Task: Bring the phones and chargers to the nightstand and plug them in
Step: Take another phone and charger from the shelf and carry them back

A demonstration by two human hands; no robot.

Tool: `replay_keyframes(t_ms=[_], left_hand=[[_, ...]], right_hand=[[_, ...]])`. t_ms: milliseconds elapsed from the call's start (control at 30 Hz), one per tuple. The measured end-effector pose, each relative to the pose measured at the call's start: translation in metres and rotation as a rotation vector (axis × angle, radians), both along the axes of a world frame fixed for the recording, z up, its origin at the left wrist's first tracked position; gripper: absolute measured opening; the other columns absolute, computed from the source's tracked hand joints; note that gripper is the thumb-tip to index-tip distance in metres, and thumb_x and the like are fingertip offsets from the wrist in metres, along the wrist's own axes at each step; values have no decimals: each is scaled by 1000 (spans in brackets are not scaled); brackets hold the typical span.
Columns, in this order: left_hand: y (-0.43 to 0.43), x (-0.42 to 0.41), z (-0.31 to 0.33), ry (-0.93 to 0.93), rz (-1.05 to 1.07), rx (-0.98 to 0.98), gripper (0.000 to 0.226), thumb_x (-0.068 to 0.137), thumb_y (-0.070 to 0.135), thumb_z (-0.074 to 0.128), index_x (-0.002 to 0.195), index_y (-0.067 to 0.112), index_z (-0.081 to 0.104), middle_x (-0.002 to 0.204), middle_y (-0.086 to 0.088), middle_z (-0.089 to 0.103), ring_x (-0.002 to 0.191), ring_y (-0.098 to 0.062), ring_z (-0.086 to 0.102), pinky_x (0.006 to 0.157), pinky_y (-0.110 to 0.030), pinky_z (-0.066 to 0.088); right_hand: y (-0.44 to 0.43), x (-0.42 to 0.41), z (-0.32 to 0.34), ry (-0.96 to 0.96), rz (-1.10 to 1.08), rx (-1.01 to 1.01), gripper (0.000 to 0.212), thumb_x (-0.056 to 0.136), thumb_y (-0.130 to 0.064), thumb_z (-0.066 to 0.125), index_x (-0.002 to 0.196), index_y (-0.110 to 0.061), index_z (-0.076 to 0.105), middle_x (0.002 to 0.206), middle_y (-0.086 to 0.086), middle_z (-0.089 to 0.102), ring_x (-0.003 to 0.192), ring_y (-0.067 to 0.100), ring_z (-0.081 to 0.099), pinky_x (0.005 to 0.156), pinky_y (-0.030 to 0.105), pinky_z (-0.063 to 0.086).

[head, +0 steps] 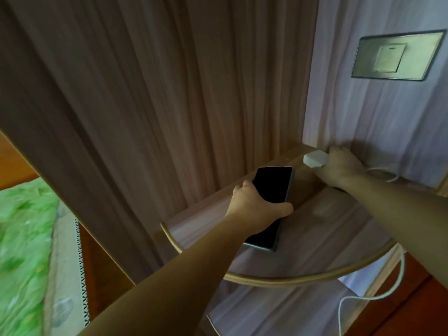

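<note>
My left hand (254, 207) grips a black-screened phone (272, 187) by its middle and holds it flat over the rounded top of the nightstand (327, 234). At the back of that top, close to the wall, my right hand (341, 169) is closed around a white charger block (315, 160). Its white cable (378, 297) loops behind my right wrist, then hangs over the nightstand's front edge down to the lower shelf. I see only one phone and one charger.
A grey wall plate with a pale switch (392, 57) is set in the panel above right. A tall wood-grain headboard panel (145, 105) stands to the left of the nightstand. A green bedspread (21, 251) lies at the far left. The floor is reddish wood.
</note>
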State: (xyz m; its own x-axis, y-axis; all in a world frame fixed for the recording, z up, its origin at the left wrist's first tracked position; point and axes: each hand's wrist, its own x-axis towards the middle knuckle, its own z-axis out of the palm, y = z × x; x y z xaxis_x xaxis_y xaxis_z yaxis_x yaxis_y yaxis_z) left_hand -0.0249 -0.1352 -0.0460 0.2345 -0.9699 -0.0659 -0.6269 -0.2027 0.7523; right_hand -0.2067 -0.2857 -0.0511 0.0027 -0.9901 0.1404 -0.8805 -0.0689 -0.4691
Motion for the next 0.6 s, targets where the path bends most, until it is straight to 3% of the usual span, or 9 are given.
replay_keyframes(t_ms=[100,267,367,467,600], left_hand=[[14,5,4,164,40,20,93,50,57,77,130,22,45,112,3,60,91,-15,63,62,-24,52],[50,19,19,417,100,-12,49,61,49,78,95,18,62,86,3,69,73,-12,68,55,-24,51],[85,29,35,592,89,-2,48,65,46,77,93,9,65,70,0,69,60,-15,68,52,-25,51],[132,38,44,825,25,21,46,61,45,81,78,6,64,47,0,61,41,-16,60,45,-22,47],[203,44,48,1040,-82,55,53,48,51,87,69,13,58,60,-4,50,48,-18,49,53,-30,42]], right_hand=[[14,7,14,-65,-19,42,62,74,-35,79,121,-2,56,119,19,59,105,36,59,84,39,50],[57,14,60,-297,4,84,55,69,-37,79,108,-2,63,91,9,61,77,25,58,56,26,38],[99,16,97,-478,56,90,37,69,-32,77,93,-7,65,72,6,65,56,16,59,46,21,40],[157,23,133,-752,84,145,31,74,-27,75,94,-6,63,74,7,65,47,9,58,43,19,45],[246,39,171,-922,123,134,35,76,-34,72,94,-6,63,70,8,64,46,10,58,38,16,42]])
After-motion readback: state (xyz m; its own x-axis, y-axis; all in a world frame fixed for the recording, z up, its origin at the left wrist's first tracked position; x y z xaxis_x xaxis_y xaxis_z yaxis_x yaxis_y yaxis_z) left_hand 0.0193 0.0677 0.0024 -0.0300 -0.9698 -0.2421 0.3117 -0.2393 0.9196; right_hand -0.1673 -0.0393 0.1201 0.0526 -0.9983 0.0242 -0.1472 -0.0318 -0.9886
